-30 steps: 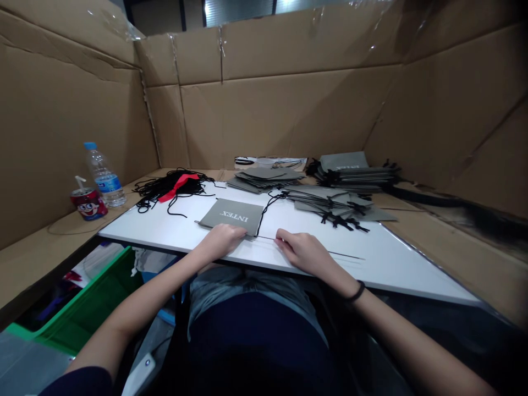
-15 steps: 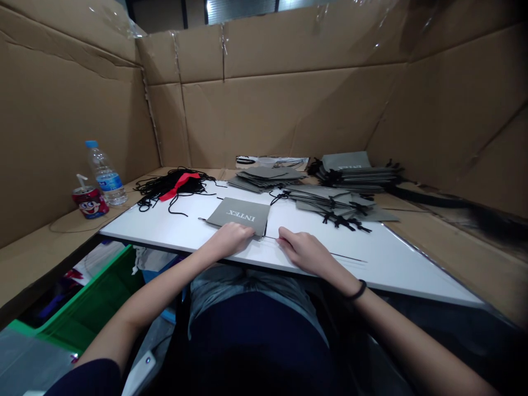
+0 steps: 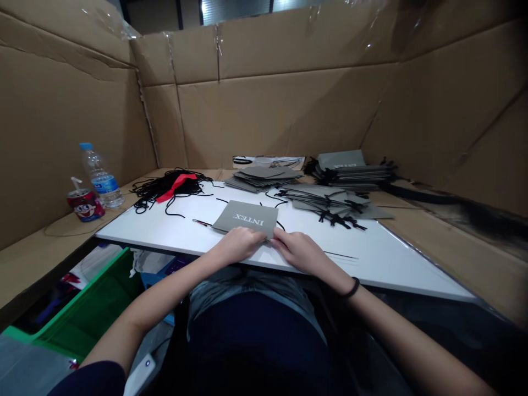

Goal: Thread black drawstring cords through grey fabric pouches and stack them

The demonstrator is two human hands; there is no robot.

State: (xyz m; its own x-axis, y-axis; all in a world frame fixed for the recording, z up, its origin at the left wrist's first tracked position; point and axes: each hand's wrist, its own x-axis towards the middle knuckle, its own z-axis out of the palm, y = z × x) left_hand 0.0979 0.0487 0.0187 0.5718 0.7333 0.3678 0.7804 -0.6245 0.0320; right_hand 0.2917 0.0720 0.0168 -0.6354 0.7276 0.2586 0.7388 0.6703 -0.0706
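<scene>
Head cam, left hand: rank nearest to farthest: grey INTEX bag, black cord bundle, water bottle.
From the left hand:
1. Grey INTEX bag: directly ahead, at the fingertips.
2. Black cord bundle: ahead and left, at the far edge of the white board.
3. Water bottle: farthest left, off the board.

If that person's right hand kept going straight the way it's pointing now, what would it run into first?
The grey INTEX bag. The right hand points up and left at the bag's near corner and seems to be right at it, though I can't tell from this angle whether it touches.
</scene>
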